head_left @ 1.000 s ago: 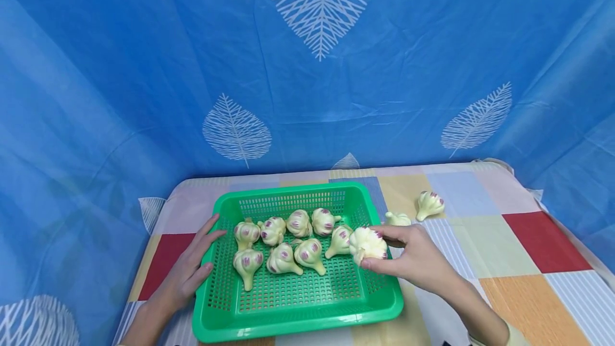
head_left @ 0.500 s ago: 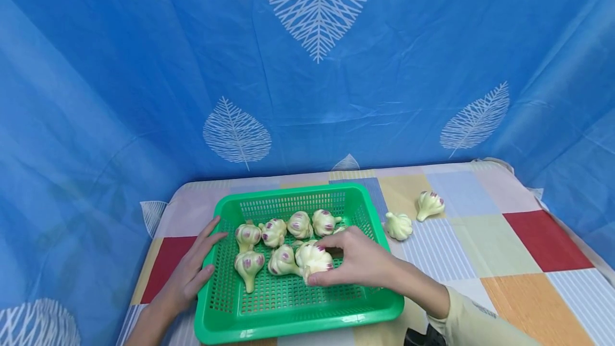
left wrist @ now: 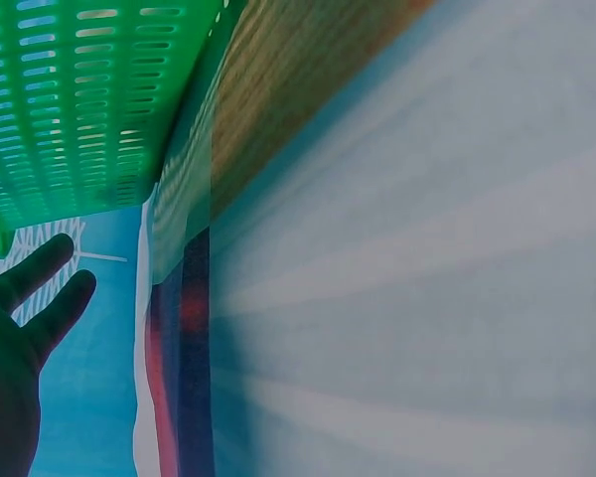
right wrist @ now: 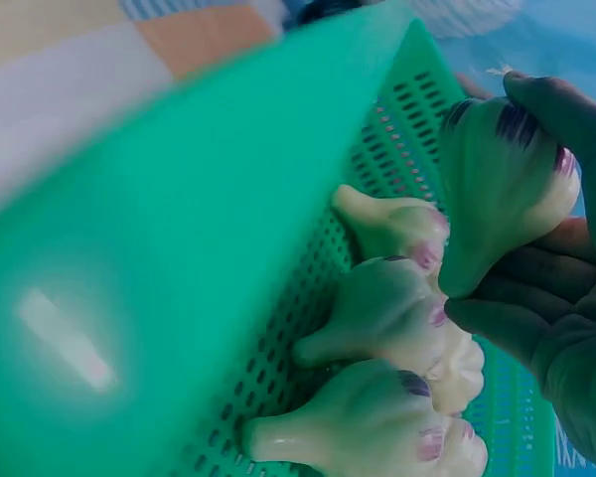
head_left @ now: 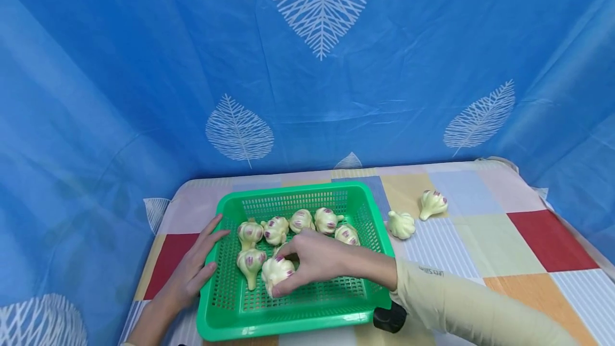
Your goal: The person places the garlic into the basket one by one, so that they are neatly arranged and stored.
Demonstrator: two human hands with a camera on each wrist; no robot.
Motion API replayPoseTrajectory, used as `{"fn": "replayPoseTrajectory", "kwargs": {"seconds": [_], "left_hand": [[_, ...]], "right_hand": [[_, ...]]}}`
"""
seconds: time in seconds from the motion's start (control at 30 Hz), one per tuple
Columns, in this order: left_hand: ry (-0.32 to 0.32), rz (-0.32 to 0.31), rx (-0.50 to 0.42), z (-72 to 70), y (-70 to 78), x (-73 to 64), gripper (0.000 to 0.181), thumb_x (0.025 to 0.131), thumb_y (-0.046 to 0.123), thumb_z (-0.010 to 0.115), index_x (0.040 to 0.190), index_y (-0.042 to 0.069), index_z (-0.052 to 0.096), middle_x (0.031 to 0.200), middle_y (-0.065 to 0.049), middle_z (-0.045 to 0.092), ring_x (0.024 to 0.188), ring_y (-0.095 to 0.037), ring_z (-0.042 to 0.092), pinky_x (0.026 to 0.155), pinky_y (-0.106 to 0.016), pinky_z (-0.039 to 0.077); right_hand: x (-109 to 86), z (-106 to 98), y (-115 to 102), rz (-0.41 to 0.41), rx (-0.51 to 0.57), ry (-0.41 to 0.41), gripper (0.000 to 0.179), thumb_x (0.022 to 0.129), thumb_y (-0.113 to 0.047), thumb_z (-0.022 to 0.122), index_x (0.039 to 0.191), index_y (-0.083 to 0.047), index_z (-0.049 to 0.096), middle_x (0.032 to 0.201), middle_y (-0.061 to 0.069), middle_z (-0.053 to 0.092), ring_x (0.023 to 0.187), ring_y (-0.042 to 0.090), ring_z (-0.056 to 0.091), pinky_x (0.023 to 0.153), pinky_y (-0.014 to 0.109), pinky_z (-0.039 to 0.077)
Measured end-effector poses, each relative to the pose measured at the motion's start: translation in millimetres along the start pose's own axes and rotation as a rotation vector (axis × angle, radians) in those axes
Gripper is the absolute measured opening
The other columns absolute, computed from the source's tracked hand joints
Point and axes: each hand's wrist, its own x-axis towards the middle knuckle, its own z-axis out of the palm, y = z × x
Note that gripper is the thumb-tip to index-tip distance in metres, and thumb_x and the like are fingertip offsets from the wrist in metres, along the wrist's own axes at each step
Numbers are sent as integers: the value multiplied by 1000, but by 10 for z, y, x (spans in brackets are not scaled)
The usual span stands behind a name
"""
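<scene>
My right hand (head_left: 319,258) holds a garlic bulb (head_left: 277,274), cream with purple streaks, low over the left-centre of a green plastic basket (head_left: 298,326). In the right wrist view, thumb and fingers grip this garlic bulb (right wrist: 507,179) above other bulbs lying in the basket. A back row of bulbs (head_left: 301,220) runs along the basket, and one bulb (head_left: 251,266) lies just left of the held one. Some bulbs are hidden under my right hand. My left hand (head_left: 192,268) stays at the basket's left rim, fingers extended and spread, holding nothing.
Two garlic bulbs, one nearer (head_left: 401,225) and one farther (head_left: 433,204), lie on the checked tablecloth (head_left: 499,239) right of the basket. A blue curtain (head_left: 307,122) with white leaf prints hangs behind and at both sides of the table.
My right hand has carried the garlic bulb leftward from the basket's right rim to its left-centre, over the bulbs. The left hand has stayed at the left rim.
</scene>
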Motion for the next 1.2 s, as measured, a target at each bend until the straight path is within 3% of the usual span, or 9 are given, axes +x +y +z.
{"fn": "replayPoseTrajectory", "kwargs": {"seconds": [0.1,0.27,0.43,0.5,0.63,0.93,1.1,1.2], "left_hand": [[2,6,2,2,-6,5,55,96,22,49,148,3,45,165,-16,21,149,-22,23,107,-22,32],[4,15,5,3,-19,1,55,97,23,48,148,2,45,164,-17,21,149,-22,23,106,-22,33],[3,22,-3,5,-26,4,55,97,23,48,148,1,45,164,-18,21,149,-22,23,107,-21,32],[1,22,-11,7,-28,7,55,97,22,49,148,2,45,164,-17,21,150,-22,22,107,-21,31],[4,24,-20,11,-33,8,56,96,20,50,148,1,44,165,-16,20,150,-23,23,108,-19,28],[-2,27,-21,20,-34,11,55,98,24,49,147,1,45,165,-16,20,149,-22,23,110,-17,24],[0,16,-23,15,-24,5,55,98,25,48,147,1,45,165,-15,21,149,-22,24,110,-17,24],[0,10,-17,5,-26,5,55,98,26,47,147,1,46,165,-15,21,149,-22,24,109,-18,25]], "right_hand": [[117,13,1,-49,-37,-45,33,83,-54,78,80,-23,66,55,-18,31,50,-3,22,49,17,27],[260,76,1,-103,-30,-117,34,85,-48,78,75,-21,60,55,-15,26,51,-2,18,48,16,24],[391,195,-44,-126,-47,-166,28,86,-47,78,87,-20,71,57,-17,37,50,-4,28,49,14,32],[439,248,-73,-126,-73,-184,33,86,-47,78,101,-18,75,64,-19,47,55,-7,38,54,12,39],[528,334,-111,-119,-123,-257,41,89,-48,75,109,-12,74,78,-18,59,69,-7,50,64,10,44],[694,463,-132,-69,-230,-390,51,92,-49,70,122,-8,67,90,-12,66,80,-5,58,72,11,45],[727,511,-168,-58,-339,-399,59,91,-57,68,130,-12,60,99,-9,66,90,0,60,80,16,47],[723,484,-192,-42,-342,-406,62,91,-58,66,135,-15,57,111,-7,67,101,3,60,85,20,48]]}}
